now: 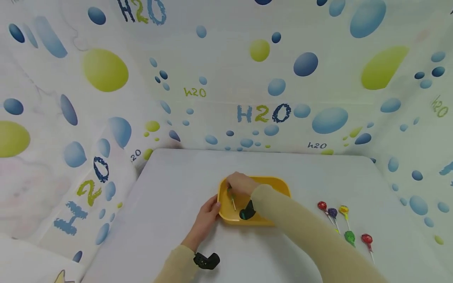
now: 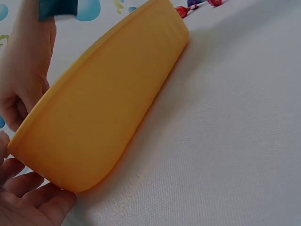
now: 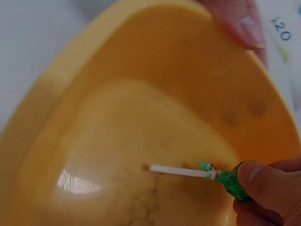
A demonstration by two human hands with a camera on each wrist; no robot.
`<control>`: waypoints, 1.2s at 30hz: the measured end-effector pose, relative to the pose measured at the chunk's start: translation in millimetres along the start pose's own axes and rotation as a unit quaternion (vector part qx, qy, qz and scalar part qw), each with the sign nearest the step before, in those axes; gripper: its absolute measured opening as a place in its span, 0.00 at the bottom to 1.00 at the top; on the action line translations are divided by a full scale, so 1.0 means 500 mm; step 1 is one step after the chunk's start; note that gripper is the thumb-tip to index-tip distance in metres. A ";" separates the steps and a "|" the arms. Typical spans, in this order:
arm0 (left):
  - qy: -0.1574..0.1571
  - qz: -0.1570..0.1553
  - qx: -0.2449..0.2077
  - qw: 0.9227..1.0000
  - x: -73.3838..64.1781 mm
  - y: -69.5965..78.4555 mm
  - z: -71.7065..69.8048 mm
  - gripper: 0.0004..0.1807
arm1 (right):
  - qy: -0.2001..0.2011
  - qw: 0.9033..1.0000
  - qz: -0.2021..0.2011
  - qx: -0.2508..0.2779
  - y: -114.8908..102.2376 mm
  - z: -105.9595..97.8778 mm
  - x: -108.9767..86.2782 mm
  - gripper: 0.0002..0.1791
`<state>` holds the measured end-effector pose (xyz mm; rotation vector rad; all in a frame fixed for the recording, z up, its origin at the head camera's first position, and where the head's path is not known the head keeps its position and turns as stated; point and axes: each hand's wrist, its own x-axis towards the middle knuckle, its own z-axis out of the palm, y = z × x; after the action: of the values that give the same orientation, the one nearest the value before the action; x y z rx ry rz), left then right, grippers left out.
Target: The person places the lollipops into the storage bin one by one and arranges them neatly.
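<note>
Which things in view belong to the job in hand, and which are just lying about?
In the job:
yellow rectangular plastic tub, held by the left hand
green-wrapped round lollipop on a white stick, in the right hand

Just lying on the white tabletop, perhaps for later:
two round red-wrapped lollipops
purple-wrapped lollipop
yellow-wrapped lollipop
another green-wrapped lollipop

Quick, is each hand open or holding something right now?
Left hand: holding the yellow tray by its rim.
Right hand: holding a green-wrapped lollipop by its candy end.
</note>
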<state>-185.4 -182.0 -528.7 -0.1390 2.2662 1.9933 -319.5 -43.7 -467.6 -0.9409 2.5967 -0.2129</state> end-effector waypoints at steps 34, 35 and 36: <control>0.005 -0.018 -0.003 1.000 0.001 0.003 0.006 0.29 | 0.019 0.999 -0.031 -0.017 0.015 0.038 0.017 0.12; 0.005 -0.019 -0.004 1.000 0.001 0.002 0.005 0.29 | 0.019 0.999 -0.032 -0.019 0.014 0.036 0.015 0.13; 0.005 -0.019 -0.004 1.000 0.001 0.001 0.005 0.29 | 0.018 0.999 -0.033 -0.017 0.014 0.033 0.011 0.14</control>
<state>-185.7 -179.6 -528.5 -0.1924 2.2449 1.9862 -321.0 -42.3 -486.4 -1.0447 2.6123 -0.2042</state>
